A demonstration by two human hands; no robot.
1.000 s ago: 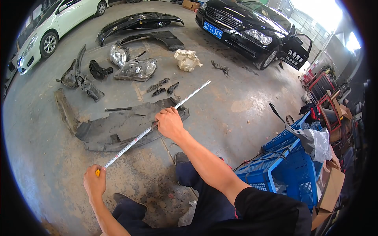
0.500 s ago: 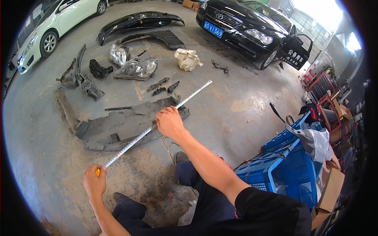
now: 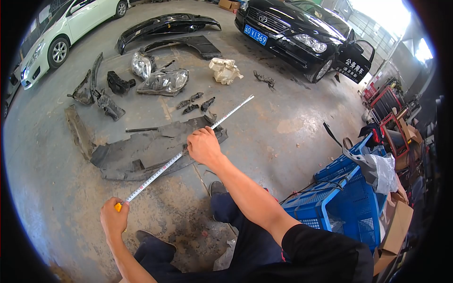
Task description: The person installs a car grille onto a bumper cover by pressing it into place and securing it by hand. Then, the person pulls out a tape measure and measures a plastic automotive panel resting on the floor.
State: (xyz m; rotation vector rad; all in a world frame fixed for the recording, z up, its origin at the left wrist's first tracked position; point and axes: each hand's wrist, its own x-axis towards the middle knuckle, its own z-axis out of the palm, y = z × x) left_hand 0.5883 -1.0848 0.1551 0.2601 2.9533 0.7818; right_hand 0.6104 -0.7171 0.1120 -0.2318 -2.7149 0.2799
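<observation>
My left hand (image 3: 113, 217) is closed around the yellow case of a tape measure (image 3: 118, 206), low on the left side. From it the white blade (image 3: 155, 175) runs out diagonally up and to the right. Partway along, my right hand (image 3: 204, 145) grips the blade, fingers curled over it; its free end (image 3: 251, 96) sticks out past that hand. Beneath the blade, on the floor, lies a dark, dusty plastic panel (image 3: 151, 146). Whether the blade touches the panel I cannot tell.
Headlights (image 3: 165, 82), a black bumper (image 3: 165, 28), a whitish plastic tank (image 3: 224, 71) and small brackets (image 3: 189, 108) lie on the floor ahead. Blue crates (image 3: 330, 198) and cardboard (image 3: 396, 226) stand close on my right. A black car (image 3: 283, 33) and a white car (image 3: 71, 33) are parked beyond.
Both hands and the tape measure have shifted only very slightly. The grip of each hand looks the same, and the parts on the floor stay where they were.
</observation>
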